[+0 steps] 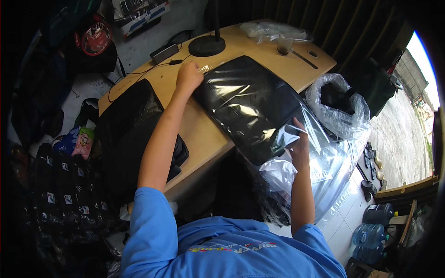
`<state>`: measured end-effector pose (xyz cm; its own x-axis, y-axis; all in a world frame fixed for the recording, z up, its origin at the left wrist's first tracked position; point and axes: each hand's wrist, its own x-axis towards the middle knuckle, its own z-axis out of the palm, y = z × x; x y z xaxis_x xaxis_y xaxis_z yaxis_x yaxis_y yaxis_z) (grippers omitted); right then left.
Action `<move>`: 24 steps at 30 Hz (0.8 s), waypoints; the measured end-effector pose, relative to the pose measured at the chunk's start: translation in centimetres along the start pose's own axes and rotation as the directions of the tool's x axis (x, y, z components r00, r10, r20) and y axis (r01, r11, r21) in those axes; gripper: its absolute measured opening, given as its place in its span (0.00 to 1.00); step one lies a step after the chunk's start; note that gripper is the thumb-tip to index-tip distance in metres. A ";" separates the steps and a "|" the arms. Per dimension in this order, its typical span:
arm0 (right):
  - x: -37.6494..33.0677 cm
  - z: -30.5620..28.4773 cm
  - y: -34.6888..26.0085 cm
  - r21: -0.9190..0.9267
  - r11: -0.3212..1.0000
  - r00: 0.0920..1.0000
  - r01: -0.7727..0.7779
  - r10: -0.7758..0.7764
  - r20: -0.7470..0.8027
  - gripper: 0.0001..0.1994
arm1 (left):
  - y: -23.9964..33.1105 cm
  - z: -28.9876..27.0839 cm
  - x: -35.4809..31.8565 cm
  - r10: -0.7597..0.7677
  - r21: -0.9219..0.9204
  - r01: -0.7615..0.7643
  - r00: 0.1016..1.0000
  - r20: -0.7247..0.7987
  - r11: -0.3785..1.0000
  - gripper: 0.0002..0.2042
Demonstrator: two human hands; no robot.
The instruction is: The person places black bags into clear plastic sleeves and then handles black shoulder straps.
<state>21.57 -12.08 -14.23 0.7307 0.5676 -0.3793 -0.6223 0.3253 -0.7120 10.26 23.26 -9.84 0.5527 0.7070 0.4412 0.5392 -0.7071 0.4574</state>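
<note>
Reading the lie of the pack [248,109] from my end, I see a flat black shape under clear film [288,133], its long axis slanting from the middle of the table [198,127] out past the near edge, so its right end overhangs. My two hands sit toward opposite ends of that axis. The left hand [188,78] is at the far-left end, fingers closed on what looks like an edge of the film; from them the pack lies rightward and toward me. My right hand [300,147] has the overhanging end, thumb on top and the other fingers mostly hidden; I judge it a grip on the film, but cannot tell whether it pinches the pack too. The loose film bunches at those right fingers, so the right hand is clearly the nearer. A second black bag [127,123] covers the table's near-left corner, apart from the pack.
</note>
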 end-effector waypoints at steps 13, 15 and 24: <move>-1.9 4.0 5.4 0.245 0.948 0.930 -0.201 0.107 0.351 0.12 | 16.9 -4.7 -25.9 0.801 0.141 -0.796 0.598 0.030 0.589 0.29; -2.0 4.3 5.0 0.228 0.937 0.882 -0.263 0.138 0.451 0.11 | 16.3 -5.0 -25.1 0.658 0.187 -0.664 0.746 0.100 0.724 0.22; 0.6 5.8 9.5 -0.512 0.809 0.956 0.290 -0.220 0.194 0.09 | 13.3 -5.5 -23.2 0.744 -0.038 -0.743 0.668 0.012 0.668 0.08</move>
<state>14.47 -4.24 -17.84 0.7809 0.6180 -0.0910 -0.1473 0.0406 -0.9883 1.09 -2.46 -9.72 0.7782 -0.0542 0.6257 -0.0751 -0.9971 0.0071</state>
